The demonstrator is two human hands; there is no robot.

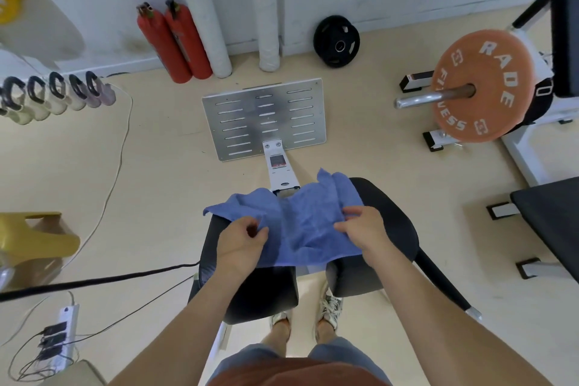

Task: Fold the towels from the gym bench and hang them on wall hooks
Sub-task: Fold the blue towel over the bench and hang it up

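A blue towel (302,222) lies spread and rumpled over the black padded gym bench seat (391,222) in the middle of the view. My left hand (242,240) pinches the towel's left near edge with curled fingers. On the right side my right hand (360,229) grips the towel, its fingers closed over the cloth. The towel's far corners hang loose over the seat's front. No wall hooks are in view.
A metal footplate (263,119) lies on the floor beyond the seat. Two red fire extinguishers (174,41) and a black weight plate (336,41) lean on the wall. An orange plate on a bar (479,88) sits right. Cables and a power strip (61,338) lie left.
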